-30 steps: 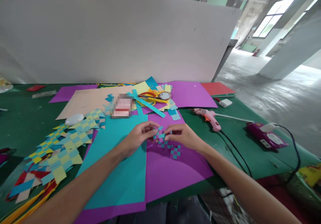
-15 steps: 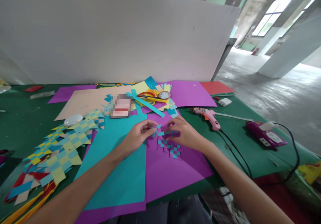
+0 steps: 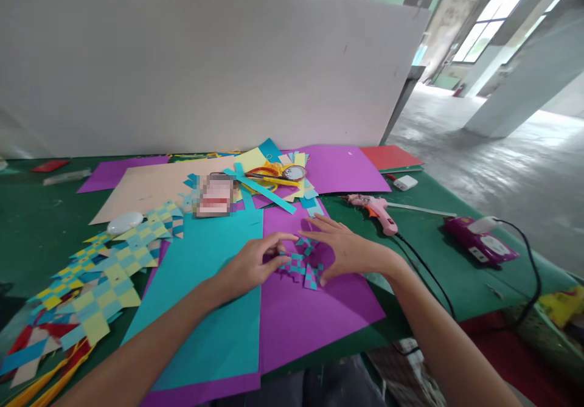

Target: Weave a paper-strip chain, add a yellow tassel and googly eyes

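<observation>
Small woven pieces of teal and purple paper strips [image 3: 297, 264] lie between my hands on a purple sheet [image 3: 314, 328]. At their left edge is my left hand [image 3: 253, 262], its thumb and forefinger apart, the other fingers curled beneath; the thumb tip touches or nearly touches the pieces. My right hand [image 3: 351, 249] arches over their right side, fingers spread and thumb pointing down beside the lowest piece. Nothing shows in its grip. A teal sheet [image 3: 214, 316] lies under my left wrist, beside the purple one.
Finished-looking checkered woven paper [image 3: 118, 267] with yellow tassels spreads at left, near a white oval object [image 3: 125, 222]. A blurred-out phone-like item [image 3: 215, 194], paper strips [image 3: 267, 191] and tape roll [image 3: 294, 173] lie behind. At right are a pink glue gun [image 3: 374, 208] and a purple power strip [image 3: 479, 241] with cords.
Both hands have come lower over the woven pieces. My right hand's fingers have spread from a pinch, and my left thumb and forefinger have parted. The view has shifted slightly.
</observation>
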Motion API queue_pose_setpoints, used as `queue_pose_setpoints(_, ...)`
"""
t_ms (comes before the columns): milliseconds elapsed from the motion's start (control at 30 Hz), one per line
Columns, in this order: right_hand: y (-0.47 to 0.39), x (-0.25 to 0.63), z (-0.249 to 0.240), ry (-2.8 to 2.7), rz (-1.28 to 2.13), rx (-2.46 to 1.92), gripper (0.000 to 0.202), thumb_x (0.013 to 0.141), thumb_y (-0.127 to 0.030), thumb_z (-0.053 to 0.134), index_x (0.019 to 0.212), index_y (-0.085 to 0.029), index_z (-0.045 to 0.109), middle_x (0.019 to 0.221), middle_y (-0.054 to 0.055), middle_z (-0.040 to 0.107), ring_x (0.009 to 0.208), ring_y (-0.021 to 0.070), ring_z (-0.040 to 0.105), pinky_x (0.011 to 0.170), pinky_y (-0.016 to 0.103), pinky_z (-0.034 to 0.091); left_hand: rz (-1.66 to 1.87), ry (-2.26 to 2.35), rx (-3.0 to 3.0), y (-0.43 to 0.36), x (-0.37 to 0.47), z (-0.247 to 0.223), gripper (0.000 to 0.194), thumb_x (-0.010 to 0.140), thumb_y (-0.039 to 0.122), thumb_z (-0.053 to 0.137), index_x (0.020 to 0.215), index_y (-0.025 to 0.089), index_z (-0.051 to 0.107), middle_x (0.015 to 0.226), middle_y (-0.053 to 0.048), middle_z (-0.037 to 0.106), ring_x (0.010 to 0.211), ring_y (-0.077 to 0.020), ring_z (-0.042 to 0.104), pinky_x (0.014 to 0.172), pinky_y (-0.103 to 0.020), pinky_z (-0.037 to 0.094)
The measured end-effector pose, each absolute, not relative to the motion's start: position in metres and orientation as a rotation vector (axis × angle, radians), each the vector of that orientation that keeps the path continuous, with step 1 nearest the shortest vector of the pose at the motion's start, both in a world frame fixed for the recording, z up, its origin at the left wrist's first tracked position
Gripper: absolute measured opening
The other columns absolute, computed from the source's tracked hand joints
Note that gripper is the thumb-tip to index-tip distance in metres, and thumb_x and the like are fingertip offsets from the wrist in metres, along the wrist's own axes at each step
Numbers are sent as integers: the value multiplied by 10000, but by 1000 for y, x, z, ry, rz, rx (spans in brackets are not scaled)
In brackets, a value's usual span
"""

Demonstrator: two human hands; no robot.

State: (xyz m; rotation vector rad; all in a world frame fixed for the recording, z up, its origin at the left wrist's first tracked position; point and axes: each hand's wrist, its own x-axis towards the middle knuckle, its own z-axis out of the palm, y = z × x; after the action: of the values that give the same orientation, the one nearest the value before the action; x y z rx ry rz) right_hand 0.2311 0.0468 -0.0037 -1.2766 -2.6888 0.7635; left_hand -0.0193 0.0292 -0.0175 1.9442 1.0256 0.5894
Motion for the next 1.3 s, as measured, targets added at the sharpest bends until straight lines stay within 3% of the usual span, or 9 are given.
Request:
queue_pose_setpoints(200,56,226,-18,-2486,519,-1257,609,750,-467,695,1275,-180,578,1376,154,496,1308,312,410,1083,468,319,739,1109,1853,31,-19,-14,370,870,396,570,1199,227,576,851,-6,619,799,-160,615,747,-269,510)
queue_pose_setpoints(433,58,220,-23,-2373,465,-1185,354,660,-328,778,958,-192,644,1109,81,622,1127,262,511,987,424,379,767,1137,1839,34,-20,-16,375,865,415,579,1195,238,587,862,-6,635,833,-161,625,768,-267,512)
queue_pose_setpoints(633,58,225,-10,-1966,991,-1309,195,687,-181,677,858,-187,584,745,-20,595,696,129,549,666,274,428,772,1149,1825,35,-21,-17,384,863,424,581,1197,235,583,829,-1,605,792,-155,608,725,-263,505)
queue_pose_setpoints(800,57,237,5,-1713,1415,-1156,236,690,-257,714,877,-180,592,694,-33,605,653,106,564,621,236,417,830,1128,1724,38,-22,-16,372,874,398,568,1197,213,561,817,-10,604,787,-173,646,731,-288,516)
queue_pose_setpoints(933,49,238,16,-2159,1699,-1002,185,714,-325,728,801,-168,687,719,-5,665,648,110,568,612,233,402,822,1114,1697,39,-22,-16,376,870,406,576,1193,214,560,813,-11,614,774,-178,658,711,-289,517)
queue_pose_setpoints(1067,47,226,12,-2390,1378,-1023,223,715,-349,746,876,-197,725,839,9,652,770,136,570,691,247,405,816,1135,1717,38,-22,-15,381,865,419,581,1189,219,571,802,-4,617,759,-162,636,685,-268,505)
queue_pose_setpoints(1200,46,213,-5,-2507,989,-1056,330,645,-312,807,917,-184,668,888,21,614,826,162,554,730,265,407,818,1156,1724,37,-22,-15,365,859,405,589,1175,222,583,815,-1,621,756,-149,612,659,-246,494)
queue_pose_setpoints(1300,45,205,-15,-2471,730,-1173,316,701,-326,768,929,-166,621,896,37,611,834,176,547,721,280,408,821,1147,1702,38,-22,-15,360,858,397,590,1169,216,586,816,0,615,736,-143,605,655,-247,504)
